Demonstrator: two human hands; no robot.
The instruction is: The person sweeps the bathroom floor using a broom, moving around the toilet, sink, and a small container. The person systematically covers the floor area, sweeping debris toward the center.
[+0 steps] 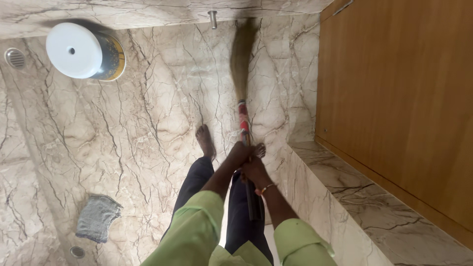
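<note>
Both my hands grip the handle of a broom (243, 116). My left hand (238, 153) is higher on the handle, just below its red wrapped part. My right hand (254, 170), with a bangle on the wrist, holds the dark lower end. The brown bristles (244, 54) are blurred and reach the far edge of the marble floor by the wall. My bare feet stand under the hands, one on each side of the handle.
A white-lidded bucket (84, 51) stands at the far left beside a round floor drain (15, 58). A grey cloth (97, 217) lies near a second drain (77, 251). A marble ledge (364, 197) and a wooden door (399, 98) bound the right side.
</note>
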